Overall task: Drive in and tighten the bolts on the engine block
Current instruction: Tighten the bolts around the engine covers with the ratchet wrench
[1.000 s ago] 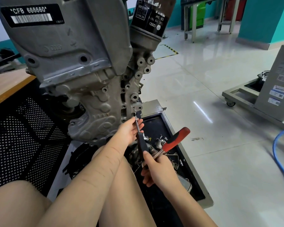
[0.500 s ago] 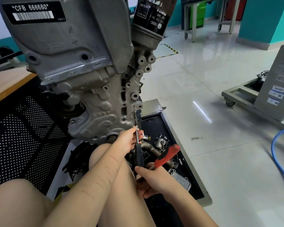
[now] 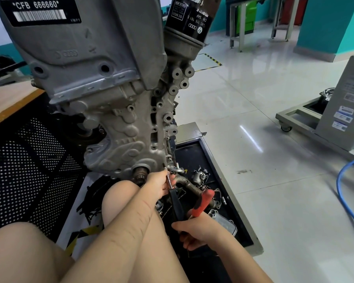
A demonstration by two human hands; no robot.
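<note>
Nearest the camera, the right hand curls around the lower ends of two tool handles: a black screwdriver and a second tool with a red, rubbery grip that angles up and to the right. The screwdriver's long axis runs steeply upward and slightly left, from its smooth black handle to a thin bright metal shaft whose tip points at the bottom edge of the engine block.

Just above, the left hand closes its fingers around that shaft, pinching it close to the tip. Whether a bolt sits at the tip cannot be told; the spot is too small and partly hidden by the fingers.

The engine block rises directly above both hands, a rough grey cast-metal body with rounded bosses, threaded holes and a smooth upper cover. A black cylindrical oil filter stands at its upper right.

Below and right of the hands, a black tray with a pale metal rim holds loose metal parts. Beyond it lie glossy white floor tiles and a blue hose curving along the right.
</note>
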